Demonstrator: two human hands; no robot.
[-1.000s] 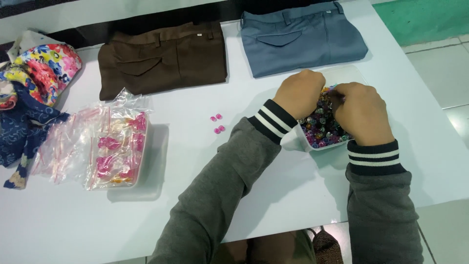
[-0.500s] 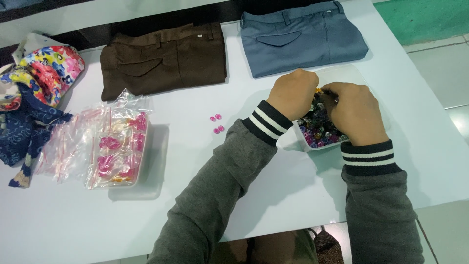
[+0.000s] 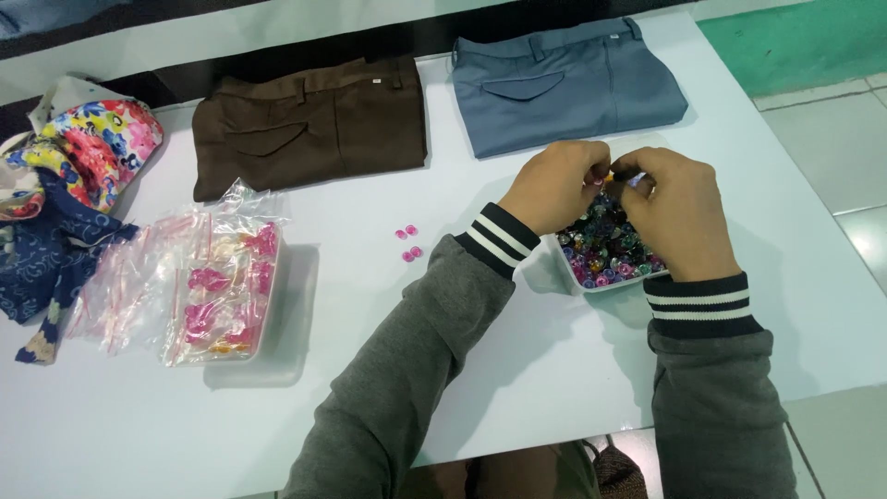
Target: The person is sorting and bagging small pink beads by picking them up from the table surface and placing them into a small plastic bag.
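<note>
Roughly, by count:
Hands: 2, both over the bead tray, fingertips meeting above its far edge.
Left hand (image 3: pixel 554 185): grip pinched shut on something tiny; what it is, cannot tell.
Right hand (image 3: pixel 679 212): grip pinched too, on a small pale bit at the fingertips, too small to name.
Bead tray (image 3: pixel 591 282): 1, white, right of centre on the desk (image 3: pixel 517 370), full of mixed coloured beads, partly hidden under both hands.
Loose pink beads (image 3: pixel 407 242): about 4, on the desk left of the tray.
Folded trousers: 2 at the far edge, brown pair (image 3: pixel 309 125) left, grey-blue pair (image 3: pixel 568 83) right.
Clear box (image 3: pixel 222 296): 1, left, holding pink pieces under clear zip bags.
Floral cloth (image 3: pixel 83 148): far left.
</note>
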